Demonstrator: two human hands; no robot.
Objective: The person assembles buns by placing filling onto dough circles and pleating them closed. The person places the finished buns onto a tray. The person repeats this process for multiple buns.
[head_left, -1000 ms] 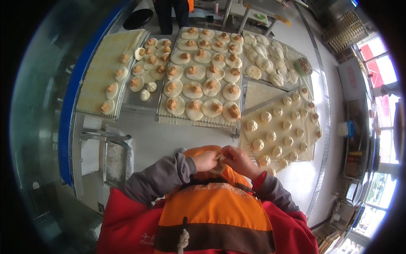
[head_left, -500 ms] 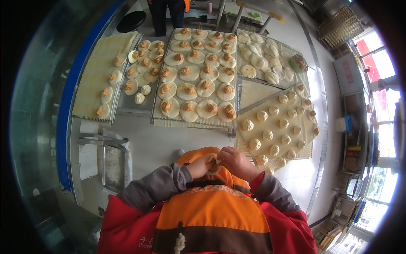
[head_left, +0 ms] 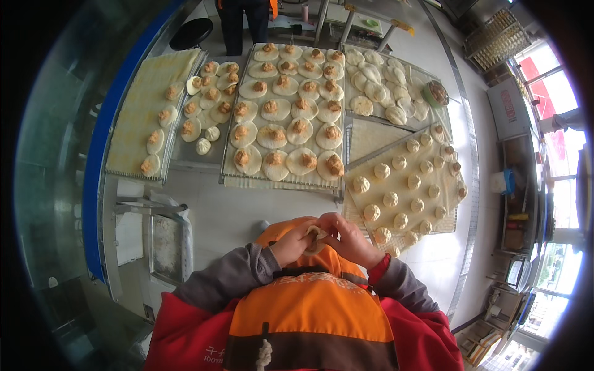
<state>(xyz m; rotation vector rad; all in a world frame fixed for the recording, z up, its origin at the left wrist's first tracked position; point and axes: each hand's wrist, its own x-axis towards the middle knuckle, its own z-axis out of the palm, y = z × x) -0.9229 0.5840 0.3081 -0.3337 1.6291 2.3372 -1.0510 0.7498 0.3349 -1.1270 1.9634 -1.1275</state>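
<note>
Between my hands, in front of the orange apron, is a partly gathered bun of pale dough. My left hand cups it from the left side. The fingers of my right hand pinch at its upper right edge. Much of the bun is hidden by my fingers. Ahead stands a tray with rows of flat dough rounds, each topped with orange-brown filling. At the right, pleated buns sit spaced out on a cloth-lined tray.
More filled rounds and two pleated buns lie left of the middle tray. A yellowish cloth-covered board is farther left. Plain dough rounds overlap at the back right by a bowl of filling. Another person stands beyond the table.
My right fingers have shifted slightly along the bun's edge, and more of its gathered opening shows. My left hand keeps its hold. The trays are unchanged.
</note>
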